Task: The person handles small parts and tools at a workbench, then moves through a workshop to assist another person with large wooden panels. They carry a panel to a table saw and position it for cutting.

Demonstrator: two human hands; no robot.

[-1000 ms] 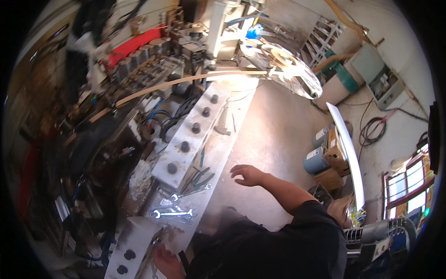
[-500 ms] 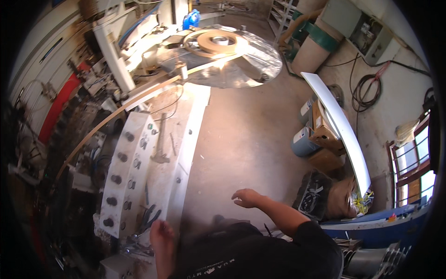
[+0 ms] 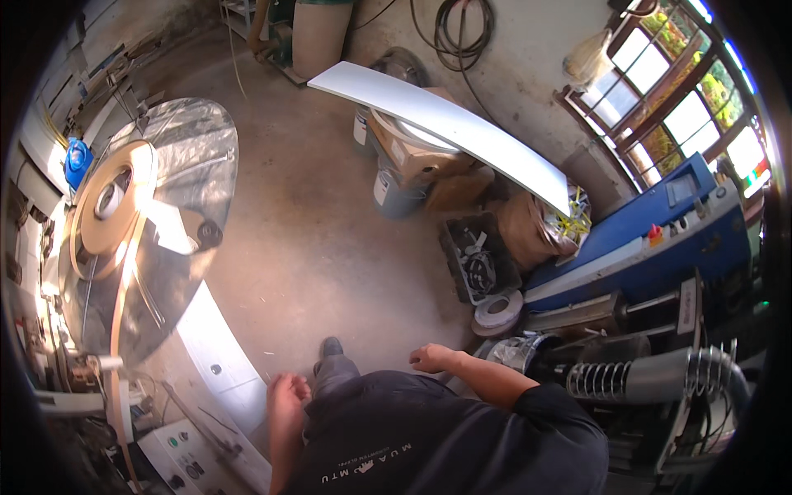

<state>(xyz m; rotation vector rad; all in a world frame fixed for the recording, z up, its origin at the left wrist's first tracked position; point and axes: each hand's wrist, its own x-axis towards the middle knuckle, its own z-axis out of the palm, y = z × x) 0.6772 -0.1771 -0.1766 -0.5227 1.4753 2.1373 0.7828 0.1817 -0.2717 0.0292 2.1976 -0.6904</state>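
Note:
My left hand (image 3: pixel 289 398) hangs low at my left side, fingers loosely bent and apart, with nothing visible in them. It is nearest to the white machine ledge (image 3: pixel 223 355), without a visible grip on it. In front of my right hip is my right hand (image 3: pixel 435 358), fingers loosely curled and no object showing; it hovers over the floor, apart from things around it. At the left, a large roll of tan edge banding (image 3: pixel 95 219) lies on a round, shiny plate (image 3: pixel 194 136). A strip of the banding runs down from it to the machine.
A long white board (image 3: pixel 462 128) rests across a cardboard box (image 3: pixel 404 157) beside a grey-blue bucket (image 3: pixel 398 198). A black crate (image 3: pixel 462 247) and a banding roll (image 3: pixel 498 312) sit on the floor. Right stand a blue machine (image 3: pixel 643 227) and ribbed hose (image 3: pixel 606 379). Lower left is a button panel (image 3: pixel 177 458).
My view and body have turned right, so the roll and button panel have shifted left and the blue machine shows more. A stepping foot has come into view. Both hands stay without objects.

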